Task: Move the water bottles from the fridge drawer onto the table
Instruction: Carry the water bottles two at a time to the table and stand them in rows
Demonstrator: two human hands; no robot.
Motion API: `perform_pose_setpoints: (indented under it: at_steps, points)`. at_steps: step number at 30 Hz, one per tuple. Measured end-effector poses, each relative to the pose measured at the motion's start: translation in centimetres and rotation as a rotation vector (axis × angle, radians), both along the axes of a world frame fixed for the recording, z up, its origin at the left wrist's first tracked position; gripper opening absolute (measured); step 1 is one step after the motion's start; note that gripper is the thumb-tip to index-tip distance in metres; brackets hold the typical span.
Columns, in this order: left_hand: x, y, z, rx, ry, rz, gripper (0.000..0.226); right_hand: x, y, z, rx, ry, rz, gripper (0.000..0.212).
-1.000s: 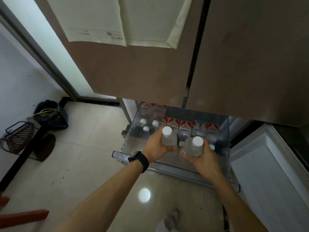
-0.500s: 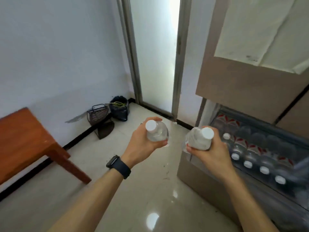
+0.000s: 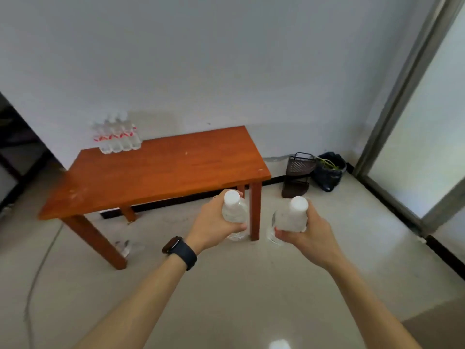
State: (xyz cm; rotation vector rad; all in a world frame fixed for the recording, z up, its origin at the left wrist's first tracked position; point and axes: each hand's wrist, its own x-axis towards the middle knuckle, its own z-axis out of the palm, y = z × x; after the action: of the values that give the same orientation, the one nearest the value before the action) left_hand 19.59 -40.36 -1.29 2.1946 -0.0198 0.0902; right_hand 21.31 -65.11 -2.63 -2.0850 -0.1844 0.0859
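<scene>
My left hand [image 3: 214,222] grips a clear water bottle [image 3: 234,210] with a white cap, held upright above the floor. A second white-capped water bottle [image 3: 293,217] is gripped upright by my right hand [image 3: 309,230]. Both are held in front of me, just short of the near right corner of the orange wooden table [image 3: 156,172]. Several water bottles with red labels [image 3: 117,137] stand in a cluster at the table's far left corner, against the wall. The fridge drawer is out of view.
A dark wire basket [image 3: 299,170] and a black bag [image 3: 329,170] sit on the floor by the wall right of the table. A sliding glass door frame [image 3: 402,96] runs along the right. A clear object [image 3: 124,246] lies on the floor by the table's front leg.
I have turned left, away from the fridge, with a bottle in each hand. The fridge drawer left the view and the whole table with its bottles came into sight.
</scene>
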Motion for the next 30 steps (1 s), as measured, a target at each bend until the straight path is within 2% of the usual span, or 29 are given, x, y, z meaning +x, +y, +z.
perform_pose_setpoints:
  at_steps: [7,11,16,22,30]
  points:
    - [-3.0,15.3,-0.6,0.022,0.043,0.260,0.061,3.9,16.6,-1.2,-0.011,0.018,0.273,0.070]
    - [-2.4,23.5,-1.4,0.072,0.060,0.376,0.064,6.9,25.2,-2.3,-0.017,0.013,0.381,0.065]
    - [1.2,33.3,-2.7,0.108,0.081,0.481,0.056,12.7,35.5,-4.8,-0.012,0.068,0.467,0.060]
    - [7.1,44.2,-4.5,0.061,0.186,0.595,0.073,19.7,46.6,-6.5,-0.028,0.136,0.524,0.055]
    - [13.8,54.8,-7.7,-0.019,0.267,0.636,0.063,27.5,57.7,-8.6,-0.122,0.158,0.581,0.056]
